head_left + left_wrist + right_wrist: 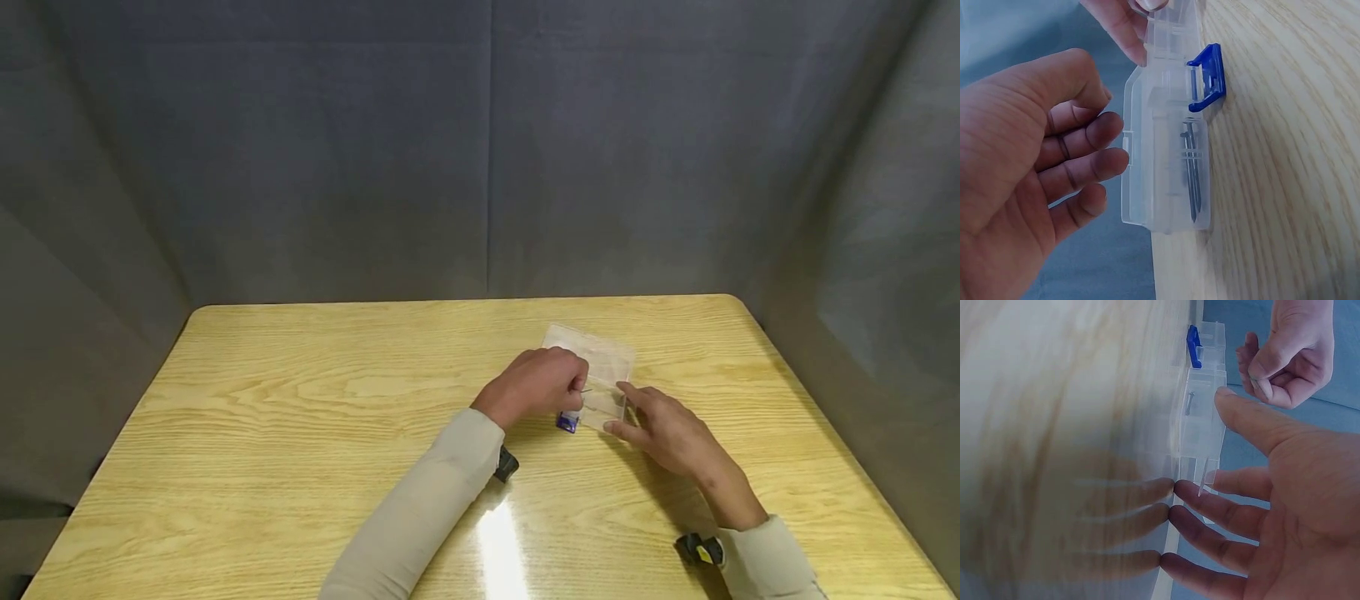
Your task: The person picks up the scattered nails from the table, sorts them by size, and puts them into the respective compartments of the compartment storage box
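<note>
A clear plastic box (600, 408) with a blue clasp (567, 423) sits on the table, its transparent lid (592, 343) folded back. Nails (1190, 178) lie inside it at one end in the left wrist view, and a nail (1189, 404) shows through its wall in the right wrist view. My left hand (542, 383) hovers over the box, fingers curled and thumb bent toward the index finger; nothing shows between them. At the box's right end my right hand (667, 433) spreads its mostly straight fingers, thumb and index finger at its edge.
The wood-grain table (315, 417) carries a bright light reflection near its front. Dark grey curtains (337, 167) hang behind it and at both sides. Each wrist wears a small black camera (507, 463).
</note>
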Tool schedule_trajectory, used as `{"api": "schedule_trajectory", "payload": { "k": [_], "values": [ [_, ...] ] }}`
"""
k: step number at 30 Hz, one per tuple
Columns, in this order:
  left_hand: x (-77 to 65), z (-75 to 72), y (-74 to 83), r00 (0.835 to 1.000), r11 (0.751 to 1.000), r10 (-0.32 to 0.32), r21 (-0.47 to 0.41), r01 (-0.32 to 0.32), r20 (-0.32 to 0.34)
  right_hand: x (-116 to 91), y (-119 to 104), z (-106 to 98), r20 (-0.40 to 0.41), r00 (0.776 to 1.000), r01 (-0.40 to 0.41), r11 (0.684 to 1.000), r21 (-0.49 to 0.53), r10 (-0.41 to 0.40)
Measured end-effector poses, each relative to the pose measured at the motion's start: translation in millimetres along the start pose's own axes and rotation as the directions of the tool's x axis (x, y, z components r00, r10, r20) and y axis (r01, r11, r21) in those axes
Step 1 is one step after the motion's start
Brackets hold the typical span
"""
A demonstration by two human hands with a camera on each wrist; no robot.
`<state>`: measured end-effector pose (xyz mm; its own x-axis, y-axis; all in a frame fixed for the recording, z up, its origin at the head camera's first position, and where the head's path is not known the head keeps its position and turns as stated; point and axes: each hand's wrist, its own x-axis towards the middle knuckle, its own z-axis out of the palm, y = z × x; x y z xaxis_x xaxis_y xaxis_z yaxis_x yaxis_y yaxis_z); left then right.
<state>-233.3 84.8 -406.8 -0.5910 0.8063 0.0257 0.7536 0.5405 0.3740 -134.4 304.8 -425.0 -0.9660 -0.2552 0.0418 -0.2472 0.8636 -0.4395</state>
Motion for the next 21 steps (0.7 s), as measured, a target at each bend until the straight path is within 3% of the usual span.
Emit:
{"api": "schedule_trajectory", "payload": {
  "k": [21],
  "values": [
    [12.4, 3.7, 14.7, 0.999, 1.000, -0.013, 0.005, 0.013, 0.038, -0.7, -0.9, 0.5, -0.005, 1.000, 0.011, 1.000, 0.002, -0.011]
  ]
}}
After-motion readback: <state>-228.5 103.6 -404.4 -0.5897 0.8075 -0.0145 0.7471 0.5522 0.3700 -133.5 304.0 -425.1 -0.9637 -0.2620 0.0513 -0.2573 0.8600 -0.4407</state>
